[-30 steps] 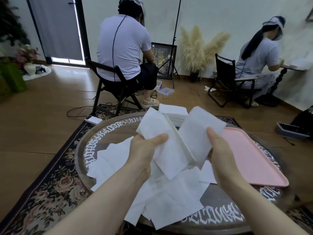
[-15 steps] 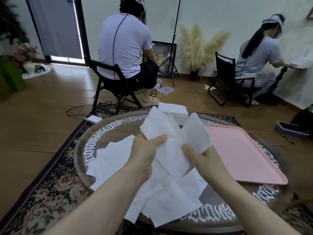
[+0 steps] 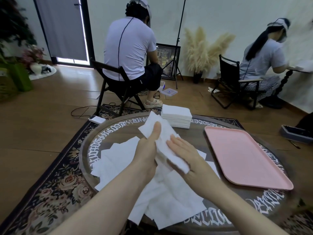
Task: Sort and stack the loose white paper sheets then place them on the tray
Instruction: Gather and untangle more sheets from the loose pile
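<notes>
The left hand (image 3: 147, 150) holds a small bundle of white paper sheets (image 3: 162, 133) above the round dark tabletop (image 3: 194, 133), its grip narrow, with the thumb laid along the front of the sheets and the other fingers hidden behind them. The right hand (image 3: 188, 158) lies against the lower right side of the same bundle with its fingers straight and flat, and one corner of a sheet drapes over its knuckles. Beneath both hands a loose heap of white sheets (image 3: 118, 160) spreads across the near left part of the tabletop, overlapping at all angles, some reaching the near edge. At the far side of the tabletop stands a neat stack of white sheets (image 3: 176, 118), squared up. The pink tray (image 3: 242, 156) lies flat on the right part of the tabletop, just beside the heap and apart from the stack. White lettering runs round the tabletop's rim. A patterned floral rug (image 3: 50, 187) lies under it. Beyond, two people sit on folding chairs with their backs turned.
</notes>
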